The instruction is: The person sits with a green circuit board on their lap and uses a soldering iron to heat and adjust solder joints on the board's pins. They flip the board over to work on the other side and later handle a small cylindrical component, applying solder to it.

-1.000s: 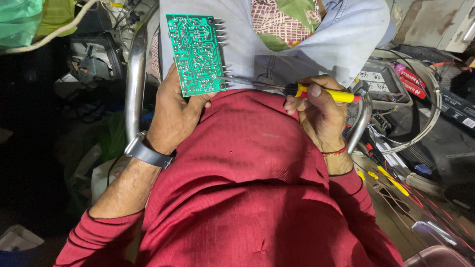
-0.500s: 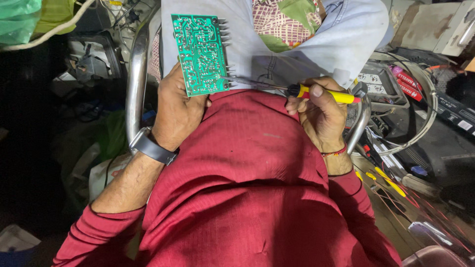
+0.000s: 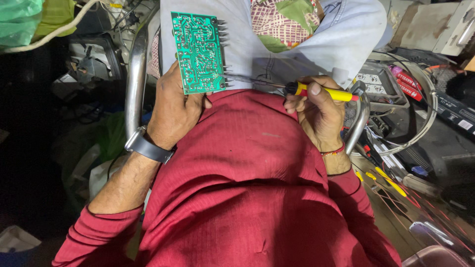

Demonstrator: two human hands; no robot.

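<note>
**Board upright in left hand, iron tip laid toward its right edge**

Left hand closed on the lower end of a green circuit board, fingers wrapped behind, thumb side pressed at the bottom edge. Board held upright above the red shirt, long axis near vertical, solder side facing the camera, metal pins projecting from its right edge. Right hand clenched around the yellow handle of a soldering iron, thumb on top. Iron lying almost level, long axis crossing that of the board, dark tip pointing left toward the board's lower right corner; touching or just short of the pins, cannot tell. Board lies left of the right-hand fingers, apart from them. Wristwatch on left wrist. Chrome chair rail left of the board, cluttered bench with equipment at right.
</note>
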